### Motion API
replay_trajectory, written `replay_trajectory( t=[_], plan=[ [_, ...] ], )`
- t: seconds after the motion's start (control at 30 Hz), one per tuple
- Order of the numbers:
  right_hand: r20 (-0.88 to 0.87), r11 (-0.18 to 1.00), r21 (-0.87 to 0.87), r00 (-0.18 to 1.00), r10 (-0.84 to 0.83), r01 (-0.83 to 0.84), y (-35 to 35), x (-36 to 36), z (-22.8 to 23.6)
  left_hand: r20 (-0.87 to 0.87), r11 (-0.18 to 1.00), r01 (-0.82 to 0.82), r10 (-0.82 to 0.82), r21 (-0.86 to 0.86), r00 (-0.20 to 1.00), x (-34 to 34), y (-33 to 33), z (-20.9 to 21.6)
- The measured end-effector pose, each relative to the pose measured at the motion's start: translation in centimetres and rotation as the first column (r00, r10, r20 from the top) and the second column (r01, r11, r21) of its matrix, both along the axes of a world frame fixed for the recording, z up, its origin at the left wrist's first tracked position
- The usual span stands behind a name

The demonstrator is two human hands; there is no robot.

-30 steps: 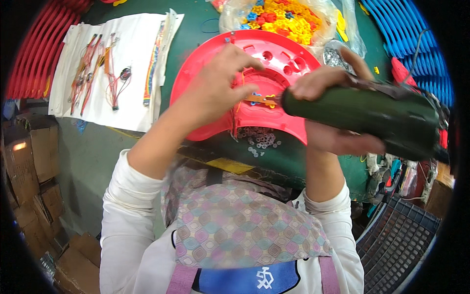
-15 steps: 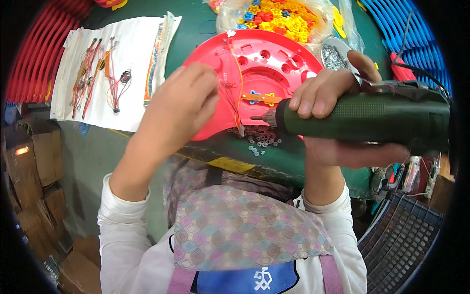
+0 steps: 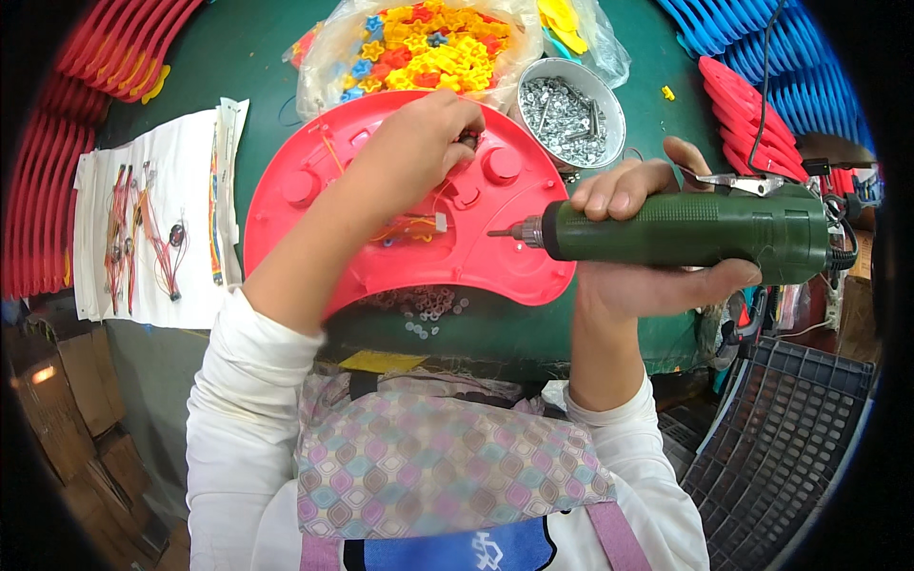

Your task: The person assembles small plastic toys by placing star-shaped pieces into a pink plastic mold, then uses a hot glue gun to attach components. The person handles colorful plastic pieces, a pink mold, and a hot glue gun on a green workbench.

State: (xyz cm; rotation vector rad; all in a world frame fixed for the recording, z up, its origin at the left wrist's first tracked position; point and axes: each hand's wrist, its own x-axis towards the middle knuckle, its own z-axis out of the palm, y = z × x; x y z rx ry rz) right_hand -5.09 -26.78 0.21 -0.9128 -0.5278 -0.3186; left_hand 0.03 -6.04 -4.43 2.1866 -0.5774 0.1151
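My left hand (image 3: 414,143) reaches over the far part of a red, curved plastic shell (image 3: 514,271). Its fingers are closed on a small dark round part (image 3: 468,140), mostly covered by the fingertips. Thin coloured wires (image 3: 405,228) run inside the shell, partly hidden under my left forearm. My right hand (image 3: 624,190) grips a green electric screwdriver (image 3: 695,228), held level above the shell's right side. Its bit (image 3: 500,233) points left, and a metal lever (image 3: 752,184) lies along its top.
Beyond the shell are a bag of star-shaped plastic pieces (image 3: 438,52) and a bowl of screws (image 3: 571,114). Wired parts (image 3: 143,233) lie on a white sheet at left. Small washers (image 3: 424,319) lie by the near edge. Red (image 3: 752,119) and blue stacks (image 3: 809,76) stand at right.
My left hand has moved right and farther over the shell, and a dark round part now shows at its fingertips. The view has shifted, bringing the screw bowl fully into sight. The screwdriver stays held level.
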Motion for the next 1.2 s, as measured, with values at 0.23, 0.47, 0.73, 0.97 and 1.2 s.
replay_trajectory(
  t=[0.23, 0.47, 0.73, 0.97, 1.2],
  plan=[
    [-0.09, 0.996, 0.059, 0.994, -0.056, 0.061, -1.6, 0.2, -0.4, 0.296, 0.99, -0.025, -0.017, 0.136, 0.955, -0.1, -0.4, -1.3],
    [-0.046, 0.983, 0.033, 0.982, -0.181, 0.183, -5.2, 0.5, -0.5, 0.306, 0.98, 0.001, -0.062, 0.198, 0.95, -0.1, -0.4, -0.6],
    [-0.008, 0.774, -0.28, 0.805, -0.593, 0.567, -7.9, 1.6, -2.1, 0.391, 0.916, -0.101, -0.064, 0.388, 0.918, -1.5, -2.0, -0.1],
    [0.017, 0.78, -0.353, 0.838, -0.546, 0.516, -6.5, 4.0, -6.0, 0.355, 0.962, -0.127, 0.033, 0.243, 0.934, -1.6, -2.4, -0.5],
    [0.039, 0.903, -0.081, 0.907, -0.42, 0.421, -6.7, 2.4, -3.1, 0.289, 0.967, -0.065, -0.01, 0.248, 0.957, -3.0, -2.6, 2.0]
  ],
)
